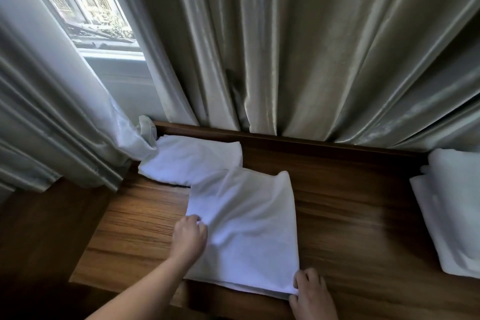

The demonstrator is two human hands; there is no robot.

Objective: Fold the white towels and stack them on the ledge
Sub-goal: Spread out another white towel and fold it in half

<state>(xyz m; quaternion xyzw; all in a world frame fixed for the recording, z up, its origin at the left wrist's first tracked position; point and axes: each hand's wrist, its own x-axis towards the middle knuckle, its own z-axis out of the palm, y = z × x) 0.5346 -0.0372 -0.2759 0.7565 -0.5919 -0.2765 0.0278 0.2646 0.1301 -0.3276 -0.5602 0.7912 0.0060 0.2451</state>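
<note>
Pale satin curtains (311, 47) hang behind a brown wooden ledge (350, 202). At back left lies one folded white towel (192, 158). My left hand (189, 236) pinches the left edge of a half-folded white terry towel (246, 228) lying flat mid-ledge, and my right hand (311, 293) pinches its near right corner. Far right sits a white towel pile (452, 215). I judge the cloth light, soft and floppy, best held by its corners.

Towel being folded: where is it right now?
In the head view, the towel lies mid wooden ledge, its far corner overlapping the folded towel by the curtain. The left hand grips its left edge; the right hand pinches its near right corner.
</note>
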